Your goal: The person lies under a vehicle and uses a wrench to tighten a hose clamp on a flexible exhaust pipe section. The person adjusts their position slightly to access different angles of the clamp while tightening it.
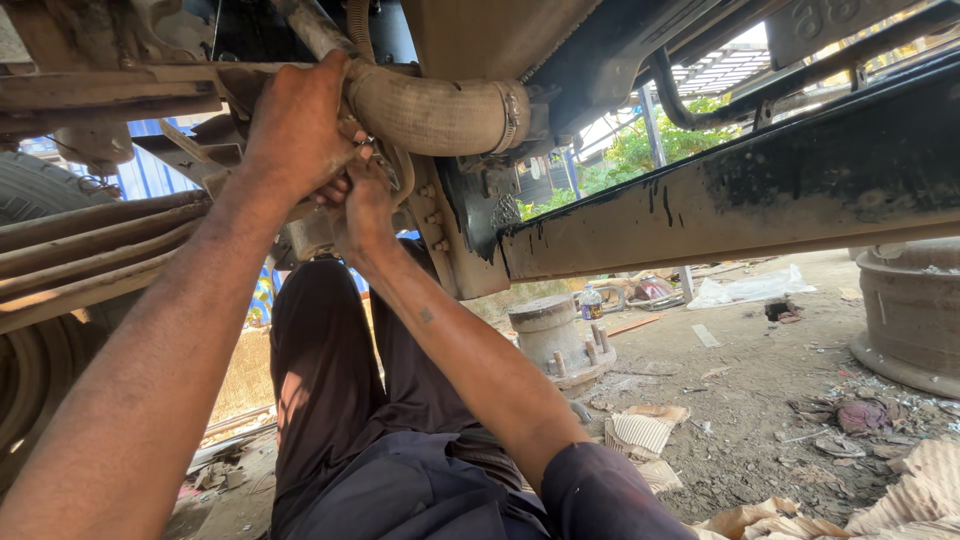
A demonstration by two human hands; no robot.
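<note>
I lie on my back under a truck with both arms reaching up. My left hand (298,130) is curled around a small metal fitting (368,146) just below a dusty ribbed hose (430,108). A metal clamp (508,116) bands the hose's right end. My right hand (366,208) presses up from beneath, its fingers closed on the same fitting and touching my left fingers. The hands hide most of the fitting. A rusty bolted bracket (440,225) hangs right beside them.
A leaf spring stack (90,250) and a tyre (35,350) stand at left. A dark frame rail (740,205) crosses at right. On the dirt ground lie a wheel hub (553,335), a wheel rim (910,310), cardboard scraps (640,430) and rags.
</note>
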